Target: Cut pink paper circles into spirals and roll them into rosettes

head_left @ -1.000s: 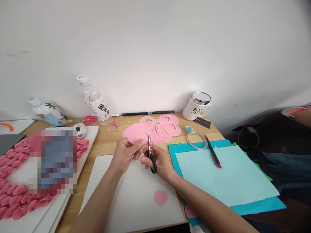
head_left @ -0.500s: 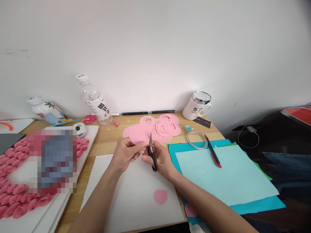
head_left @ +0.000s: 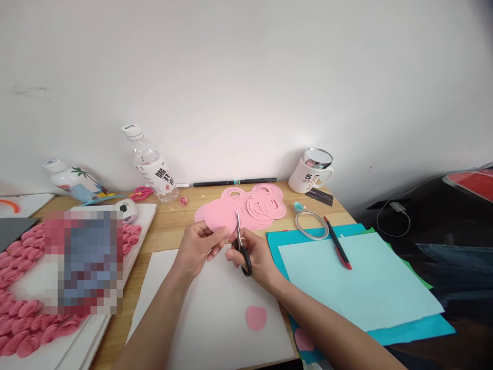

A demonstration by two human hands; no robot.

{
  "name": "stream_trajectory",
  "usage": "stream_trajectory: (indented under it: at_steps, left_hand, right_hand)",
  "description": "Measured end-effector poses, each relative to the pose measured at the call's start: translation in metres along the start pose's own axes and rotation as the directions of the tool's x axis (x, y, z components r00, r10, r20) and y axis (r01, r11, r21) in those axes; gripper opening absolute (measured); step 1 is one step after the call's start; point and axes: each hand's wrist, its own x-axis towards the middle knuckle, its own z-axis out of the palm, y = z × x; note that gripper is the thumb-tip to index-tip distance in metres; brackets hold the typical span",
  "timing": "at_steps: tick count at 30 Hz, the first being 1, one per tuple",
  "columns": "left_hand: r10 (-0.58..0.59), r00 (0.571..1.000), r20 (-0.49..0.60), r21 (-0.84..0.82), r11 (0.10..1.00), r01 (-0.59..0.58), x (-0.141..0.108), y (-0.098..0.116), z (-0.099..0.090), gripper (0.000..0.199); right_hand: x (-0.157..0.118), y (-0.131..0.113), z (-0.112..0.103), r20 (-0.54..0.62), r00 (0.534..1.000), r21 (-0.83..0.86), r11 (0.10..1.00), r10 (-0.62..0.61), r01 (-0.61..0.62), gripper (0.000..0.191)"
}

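My left hand (head_left: pixel 198 246) pinches a round piece of pink paper (head_left: pixel 221 218) by its lower edge. In my right hand (head_left: pixel 252 252) is a pair of scissors (head_left: pixel 241 241) with black handles, its blades pointing away from me at the paper's right edge. Whether the blades are parted is hard to make out. Just behind lie several pink paper spirals and rings (head_left: pixel 265 203), partly overlapped by the held piece. A small pink paper scrap (head_left: pixel 256 318) rests on the white board (head_left: pixel 215 318) beneath my hands.
On the left, rolled pink paper flowers (head_left: pixel 23 308) cover a board beside a clear water bottle (head_left: pixel 156 169). At right are light blue sheets (head_left: pixel 358 282), a tape roll (head_left: pixel 311 225), a black-and-red pen (head_left: pixel 338 244) and a white mug (head_left: pixel 311 172). Pens (head_left: pixel 234 182) lie along the wall.
Both hands stay nearly in place, with the scissors shifted and turned slightly at the paper's right edge. The whole view has tilted a little.
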Motion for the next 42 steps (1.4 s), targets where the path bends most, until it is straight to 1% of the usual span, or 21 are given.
stream_trajectory:
  at_steps: [5, 8, 13, 16, 28, 37, 39, 42]
  left_hand:
    - [-0.016, 0.998, 0.06, -0.041, 0.999, 0.018, -0.0009, -0.0003, -0.0002, 0.025]
    - [-0.003, 0.999, 0.046, -0.027, 1.0, 0.004, -0.0007, -0.0008, 0.0002, 0.026]
    - [-0.013, 1.0, 0.024, 0.0, 1.0, 0.013, -0.0012, 0.0013, 0.0015, 0.024]
    - [-0.018, 1.0, 0.017, 0.006, 1.0, 0.018, -0.0015, 0.0023, 0.0019, 0.024]
    - [-0.027, 1.0, 0.016, 0.01, 1.0, 0.026, -0.0001, 0.001, 0.0006, 0.019]
    - [0.001, 1.0, 0.004, 0.002, 1.0, -0.001, 0.0002, 0.0005, -0.0013, 0.023]
    - [0.009, 1.0, 0.015, -0.009, 1.0, -0.009, 0.0, 0.0, -0.0017, 0.023]
    - [-0.003, 0.998, 0.058, -0.028, 1.0, 0.005, -0.001, -0.0001, -0.0009, 0.023]
  right_hand:
    - [-0.0005, 0.0008, 0.0016, 0.003, 1.0, 0.007, 1.0, 0.001, -0.001, 0.037]
    - [-0.0005, 0.0026, 0.0022, 0.013, 1.0, 0.009, 1.0, -0.008, 0.008, 0.038]
    - [0.0009, 0.0032, 0.0003, 0.0, 0.996, -0.027, 0.995, -0.094, 0.094, 0.04]
    - [0.0014, 0.002, -0.0006, 0.003, 0.994, -0.042, 0.993, -0.114, 0.114, 0.041]
    - [0.0007, 0.0028, -0.0004, 0.011, 0.999, 0.026, 0.999, -0.046, 0.046, 0.042]
    - [0.0002, 0.0007, 0.0005, -0.013, 1.0, 0.013, 1.0, 0.002, -0.002, 0.038]
    - [0.0001, 0.0019, 0.0002, -0.016, 1.0, 0.01, 1.0, 0.001, -0.001, 0.037]
    - [-0.0003, 0.0035, 0.0011, -0.012, 1.0, 0.007, 1.0, -0.004, 0.005, 0.038]
